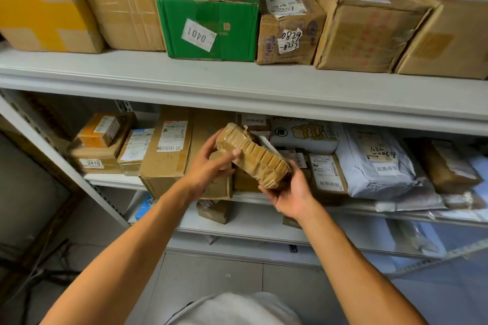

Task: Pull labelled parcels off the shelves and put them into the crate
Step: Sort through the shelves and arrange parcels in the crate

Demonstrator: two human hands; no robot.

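While both bare arms reached toward the grey metal shelving, the left hand (208, 166) and the right hand (286, 192) together held a small brown tape-wrapped parcel (253, 155) tilted in the air just in front of the middle shelf (264, 196), the left grip curled round its upper end with the thumb pressed on the taped face, the right grip cupped and curled under its lower end. Behind it on that shelf lay labelled cardboard boxes and a grey plastic mailer bag (375, 166), while the upper shelf (237, 82) carried a green cardboard box marked 0401 (211, 24) between plain brown cartons.
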